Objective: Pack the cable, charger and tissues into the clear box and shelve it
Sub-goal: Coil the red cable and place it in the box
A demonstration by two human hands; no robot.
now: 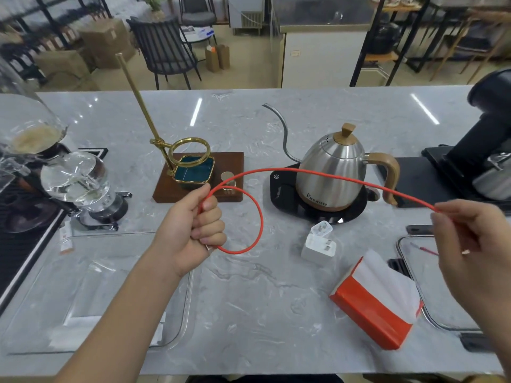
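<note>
Tabletop [249, 286]: grey marble.
Left hand [197, 225]: grip clamped on looped red braided cable [318, 172].
Right hand [467, 244]: grip pinching the cable's far end.

Between the clear box [177, 313] on the left and the tissue pack [373, 308] on the right, the marble counter [262, 299] is bare, so a hand can pass there. The charger [318, 244] stands near the middle. Behind it the kettle [331, 172] and the wooden stand [199, 178] block the way. The red cable [318, 175] hangs across in the air above them.
</note>
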